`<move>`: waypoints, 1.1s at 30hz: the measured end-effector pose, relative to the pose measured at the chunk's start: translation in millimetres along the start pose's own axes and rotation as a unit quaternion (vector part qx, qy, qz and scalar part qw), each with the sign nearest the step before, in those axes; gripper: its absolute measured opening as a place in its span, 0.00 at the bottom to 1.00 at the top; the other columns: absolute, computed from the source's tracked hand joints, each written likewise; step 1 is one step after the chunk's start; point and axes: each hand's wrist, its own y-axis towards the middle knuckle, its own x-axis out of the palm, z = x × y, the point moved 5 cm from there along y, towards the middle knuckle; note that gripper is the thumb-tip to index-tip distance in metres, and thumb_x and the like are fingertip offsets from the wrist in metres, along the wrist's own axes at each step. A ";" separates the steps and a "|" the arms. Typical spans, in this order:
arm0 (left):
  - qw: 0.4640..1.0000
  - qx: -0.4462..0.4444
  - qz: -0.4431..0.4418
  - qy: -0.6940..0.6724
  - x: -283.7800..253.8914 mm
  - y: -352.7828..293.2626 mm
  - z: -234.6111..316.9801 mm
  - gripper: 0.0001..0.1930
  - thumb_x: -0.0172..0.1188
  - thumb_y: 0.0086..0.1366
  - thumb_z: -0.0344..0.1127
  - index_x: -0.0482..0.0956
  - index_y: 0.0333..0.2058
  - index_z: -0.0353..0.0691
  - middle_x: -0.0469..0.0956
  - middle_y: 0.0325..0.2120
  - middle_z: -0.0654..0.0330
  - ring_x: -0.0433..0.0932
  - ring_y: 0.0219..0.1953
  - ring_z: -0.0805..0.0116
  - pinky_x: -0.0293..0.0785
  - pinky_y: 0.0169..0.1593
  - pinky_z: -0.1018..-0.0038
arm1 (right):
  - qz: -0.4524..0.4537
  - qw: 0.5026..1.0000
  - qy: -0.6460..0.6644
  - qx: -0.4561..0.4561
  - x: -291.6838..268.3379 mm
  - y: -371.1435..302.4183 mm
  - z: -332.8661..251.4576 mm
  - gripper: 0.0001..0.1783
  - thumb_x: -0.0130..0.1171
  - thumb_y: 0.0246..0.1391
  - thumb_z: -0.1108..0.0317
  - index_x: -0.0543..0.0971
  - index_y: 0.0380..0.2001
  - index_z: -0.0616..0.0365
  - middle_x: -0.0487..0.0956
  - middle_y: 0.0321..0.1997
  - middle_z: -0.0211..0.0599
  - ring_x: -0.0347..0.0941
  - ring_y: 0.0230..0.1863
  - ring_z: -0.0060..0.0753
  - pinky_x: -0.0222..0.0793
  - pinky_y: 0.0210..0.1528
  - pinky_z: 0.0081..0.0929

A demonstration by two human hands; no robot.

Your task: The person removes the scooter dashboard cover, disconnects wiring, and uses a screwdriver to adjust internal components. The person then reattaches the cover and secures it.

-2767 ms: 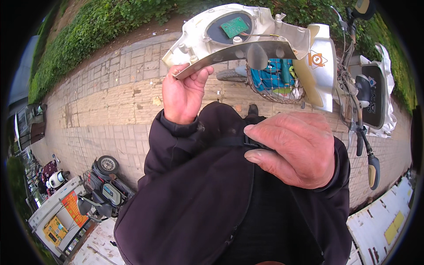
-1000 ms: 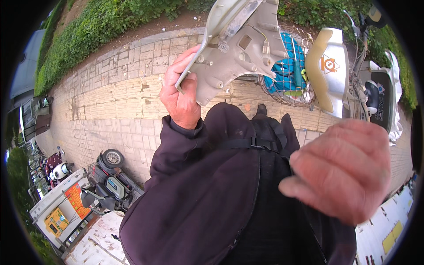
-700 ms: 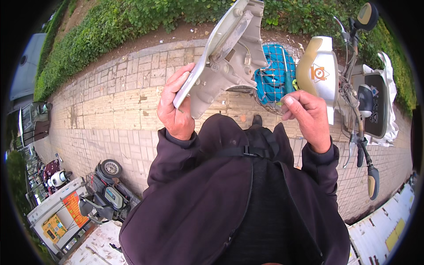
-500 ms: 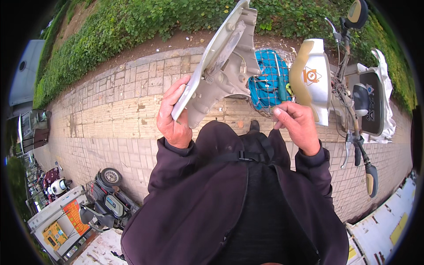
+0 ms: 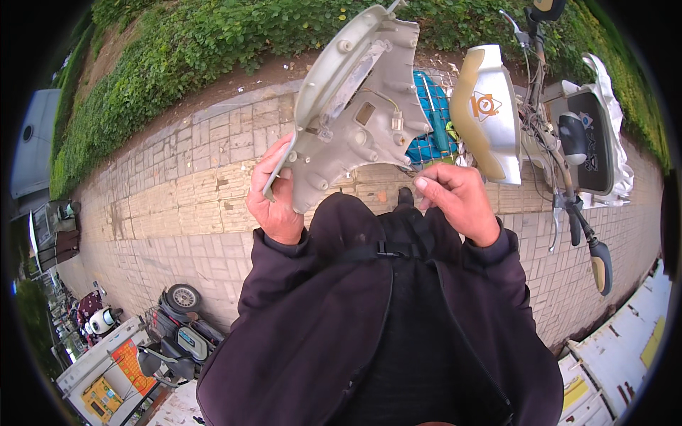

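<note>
My left hand (image 5: 279, 202) is closed on the lower left edge of a grey plastic scooter panel (image 5: 344, 145), held up with its inner side toward me. Posts and a small connector on a wire show on that side. To the right, my right hand (image 5: 462, 202) is pinched, thumb against fingers; whatever sits between them is too small to make out. Beyond that hand stands a wire basket with blue cloth (image 5: 420, 89) inside and a teal-handled screwdriver (image 5: 440, 135) on it. The panel hides part of the basket.
At right, a scooter's silver and gold front cover (image 5: 486, 113) stands beside bare handlebars (image 5: 565, 181) with loose cables and a mirror (image 5: 602, 270). Hedges (image 5: 234, 35) line the far side. A parked three-wheeled vehicle (image 5: 177, 341) stands at lower left on the paving.
The panel has turned to show more of its inner side and now covers more of the basket. My right hand has moved slightly left, still pinched.
</note>
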 end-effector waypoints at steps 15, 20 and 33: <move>0.962 -0.168 0.065 -0.204 -9.7 -7.8 -39.3 0.21 0.58 0.66 0.28 0.73 0.57 0.29 0.79 0.51 0.52 0.80 0.52 0.58 0.73 0.59 0.61 | 0.177 0.984 0.027 0.004 -68.2 -69.1 30.7 0.14 0.63 0.67 0.65 0.82 0.34 0.68 0.79 0.27 0.30 0.78 0.26 0.20 0.72 0.31 0.22; 0.958 -0.202 0.058 -0.196 -15.2 -0.7 -46.7 0.19 0.58 0.68 0.30 0.74 0.55 0.29 0.80 0.50 0.53 0.79 0.52 0.60 0.73 0.59 0.63 | 0.277 0.958 0.006 0.074 -117.0 -117.8 77.5 0.18 0.62 0.67 0.61 0.79 0.28 0.66 0.76 0.22 0.29 0.76 0.24 0.18 0.70 0.26 0.22; 0.948 -0.216 -0.005 -0.233 12.4 23.4 -58.4 0.17 0.59 0.67 0.32 0.77 0.52 0.32 0.83 0.43 0.54 0.84 0.41 0.63 0.82 0.46 0.63 | 0.364 0.920 0.074 0.125 -147.1 -165.7 174.9 0.06 0.61 0.63 0.75 0.80 0.40 0.67 0.80 0.29 0.32 0.77 0.27 0.20 0.74 0.30 0.22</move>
